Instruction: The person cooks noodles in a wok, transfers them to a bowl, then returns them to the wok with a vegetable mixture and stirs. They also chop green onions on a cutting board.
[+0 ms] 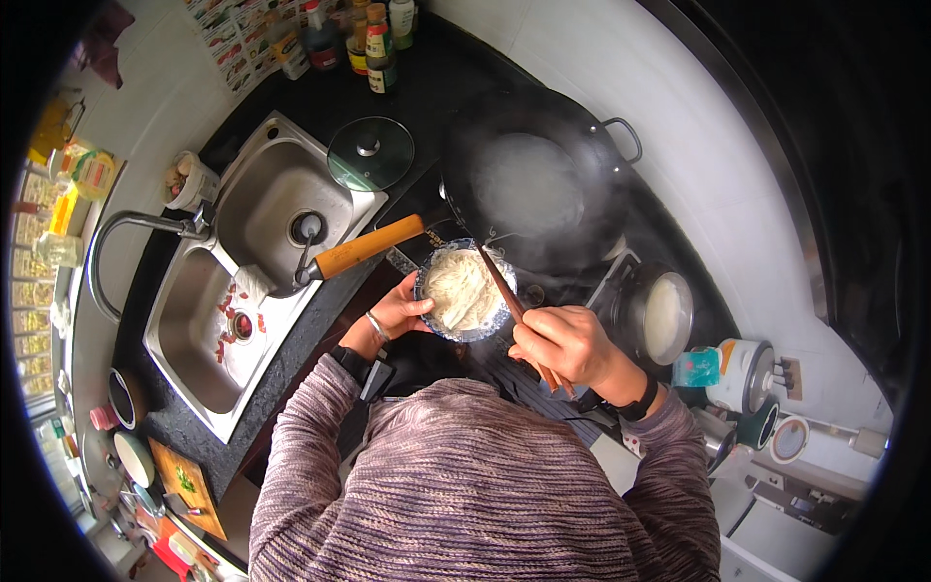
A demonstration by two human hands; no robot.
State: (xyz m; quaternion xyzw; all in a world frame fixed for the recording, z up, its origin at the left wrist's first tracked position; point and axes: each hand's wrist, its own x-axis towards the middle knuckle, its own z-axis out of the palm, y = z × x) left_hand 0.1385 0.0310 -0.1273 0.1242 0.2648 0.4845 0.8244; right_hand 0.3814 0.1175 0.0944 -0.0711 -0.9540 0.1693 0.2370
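Observation:
My left hand (401,311) grips the left rim of a blue-and-white patterned bowl (478,335), its thumb over the edge. White noodles (462,289) fill the bowl. In my right hand (566,343) is a pair of reddish-brown wooden chopsticks (502,280), their tips at the bowl's far right rim, where a few noodle strands hang. Just beyond the bowl stands a large black wok (465,131) with steaming, cloudy liquid (531,182) in it. Steam blurs part of the wok and the stove.
A pan with a wooden handle (369,247) rests over the double sink (171,320). Behind it lies a glass lid (371,154). Bottles (378,51) stand at the back. To the right are a smaller pot (665,318) with pale contents and a white cooker (742,377). A cutting board (190,502) holds chopped greens.

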